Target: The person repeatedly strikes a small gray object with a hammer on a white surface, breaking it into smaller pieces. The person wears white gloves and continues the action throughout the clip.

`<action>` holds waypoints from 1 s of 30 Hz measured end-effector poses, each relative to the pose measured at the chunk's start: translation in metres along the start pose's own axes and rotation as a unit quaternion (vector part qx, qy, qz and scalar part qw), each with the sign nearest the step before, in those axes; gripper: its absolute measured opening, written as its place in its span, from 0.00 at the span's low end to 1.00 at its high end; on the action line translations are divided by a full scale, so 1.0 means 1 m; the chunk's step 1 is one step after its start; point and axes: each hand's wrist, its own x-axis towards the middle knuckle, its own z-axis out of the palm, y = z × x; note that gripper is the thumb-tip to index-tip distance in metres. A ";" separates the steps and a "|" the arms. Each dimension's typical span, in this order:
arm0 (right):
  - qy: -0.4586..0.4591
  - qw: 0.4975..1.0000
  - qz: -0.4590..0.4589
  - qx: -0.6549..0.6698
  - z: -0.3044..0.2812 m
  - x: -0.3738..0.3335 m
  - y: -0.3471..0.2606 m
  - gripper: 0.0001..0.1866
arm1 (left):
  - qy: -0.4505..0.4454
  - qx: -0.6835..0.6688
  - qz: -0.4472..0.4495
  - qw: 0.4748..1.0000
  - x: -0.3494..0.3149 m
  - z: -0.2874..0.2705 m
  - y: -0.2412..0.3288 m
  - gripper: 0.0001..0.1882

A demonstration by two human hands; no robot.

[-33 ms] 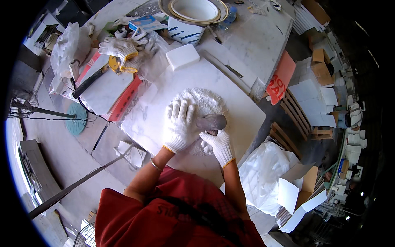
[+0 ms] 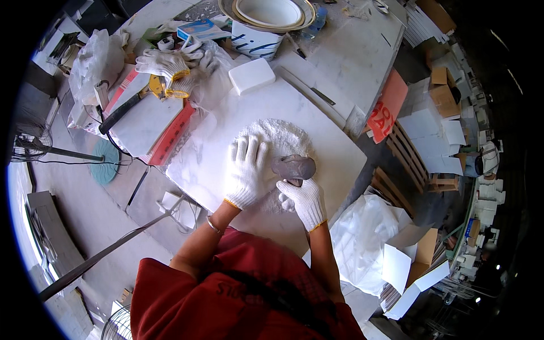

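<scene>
My right hand (image 2: pixel 304 203), in a white knit glove, is closed round a dusty grey-brown tool with a thick rounded head (image 2: pixel 293 168). It looks like a mallet or hammer, but its handle is hidden by the glove. My left hand (image 2: pixel 245 170), gloved alike, lies with fingers stretched out over the left edge of a round patch of white powder (image 2: pixel 277 135). Whether anything is under its palm cannot be seen. The powder is spread on a pale marble slab (image 2: pixel 209 147), and the tool's head hangs over it.
A white block (image 2: pixel 252 76) lies at the slab's far edge. Spare gloves (image 2: pixel 164 65) and a black-handled tool (image 2: pixel 123 113) are at the left. Stacked bowls (image 2: pixel 269 14) stand at the back. Right of the slab are a plastic-wrapped bundle (image 2: pixel 365 243) and an open carton (image 2: pixel 422 255).
The tool's head and my right hand have shifted very slightly to the right. My left hand stays almost in place.
</scene>
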 end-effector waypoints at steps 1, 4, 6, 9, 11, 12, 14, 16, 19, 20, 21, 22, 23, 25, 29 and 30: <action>-0.004 1.000 -0.024 -0.004 0.000 -0.012 -0.010 0.12 | -0.001 0.002 -0.002 1.000 0.002 -0.003 0.001 0.37; 0.044 0.988 -0.097 -0.110 -0.001 -0.012 0.008 0.09 | -0.012 0.011 0.000 1.000 0.003 -0.001 0.000 0.37; 0.064 0.966 -0.151 -0.200 -0.002 0.012 0.036 0.09 | -0.019 0.004 -0.001 1.000 0.005 -0.001 0.000 0.37; 0.012 0.975 -0.096 -0.198 -0.002 0.040 0.048 0.12 | -0.016 0.010 -0.001 1.000 0.003 -0.003 -0.001 0.38; -0.012 0.995 -0.008 -0.098 -0.001 0.036 0.038 0.15 | -0.007 0.055 0.003 0.998 -0.003 0.009 -0.009 0.41; -0.011 0.997 0.025 -0.078 -0.001 0.032 0.026 0.16 | -0.027 0.048 -0.003 0.998 -0.003 0.012 -0.011 0.43; -0.006 0.997 0.060 -0.055 -0.004 0.024 0.013 0.16 | -0.021 0.021 -0.005 1.000 0.001 0.007 -0.006 0.45; -0.007 0.998 0.011 -0.062 -0.006 0.002 -0.004 0.16 | -0.024 0.008 -0.008 1.000 -0.001 0.003 -0.004 0.46; 0.008 0.997 -0.037 -0.074 -0.001 -0.023 -0.019 0.16 | -0.037 0.020 -0.004 0.999 0.000 0.001 -0.005 0.47; 0.015 0.994 -0.039 -0.101 0.002 -0.022 -0.016 0.16 | -0.045 0.031 -0.007 0.998 -0.002 0.003 -0.007 0.47; 0.025 0.991 -0.043 -0.124 0.003 -0.020 -0.010 0.16 | -0.052 0.041 -0.004 0.998 0.000 0.004 -0.007 0.47; 0.047 0.981 -0.106 -0.158 0.004 -0.006 0.014 0.15 | -0.044 0.024 -0.007 0.999 0.001 0.002 -0.005 0.43; 0.041 0.967 -0.130 -0.215 0.000 0.014 0.033 0.17 | -0.037 0.008 -0.010 0.999 0.002 -0.002 -0.001 0.39; 0.010 0.967 -0.121 -0.223 -0.002 0.038 0.049 0.18 | -0.026 -0.004 -0.015 1.000 0.001 -0.002 -0.002 0.36; -0.040 0.993 0.047 -0.100 0.003 0.024 0.010 0.15 | -0.016 0.032 -0.003 0.999 -0.005 0.005 -0.007 0.40; -0.033 0.997 0.013 -0.073 0.003 0.024 0.011 0.15 | -0.013 0.046 0.001 0.999 -0.005 0.004 -0.007 0.42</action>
